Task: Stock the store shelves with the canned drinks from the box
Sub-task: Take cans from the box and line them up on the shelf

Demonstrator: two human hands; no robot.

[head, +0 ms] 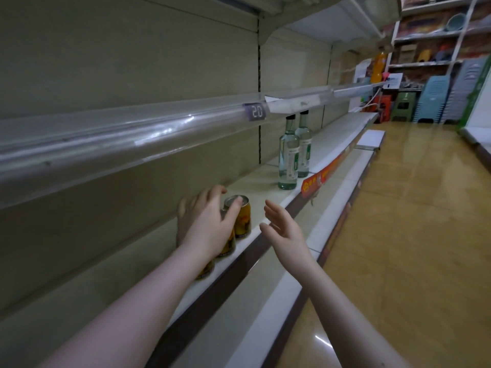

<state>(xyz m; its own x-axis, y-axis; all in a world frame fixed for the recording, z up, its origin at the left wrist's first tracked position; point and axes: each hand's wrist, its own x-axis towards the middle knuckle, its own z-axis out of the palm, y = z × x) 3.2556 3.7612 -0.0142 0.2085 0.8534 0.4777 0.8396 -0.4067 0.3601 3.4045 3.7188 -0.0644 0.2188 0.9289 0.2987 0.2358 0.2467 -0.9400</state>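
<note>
Glossy yellow floor (414, 235), stacked plastic stools (435, 99)

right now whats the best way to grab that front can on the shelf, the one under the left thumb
Grip the front can around its side wall, coming from the open aisle side. It stands upright, another can sits close behind it, and the left hand covers the rear; the empty right hand is already on that side.

Cans (240, 219) stand on the shelf (268, 187) under the left hand (206, 224); two bottles (291, 155) stand beyond; right hand (284, 229) is beside
</note>
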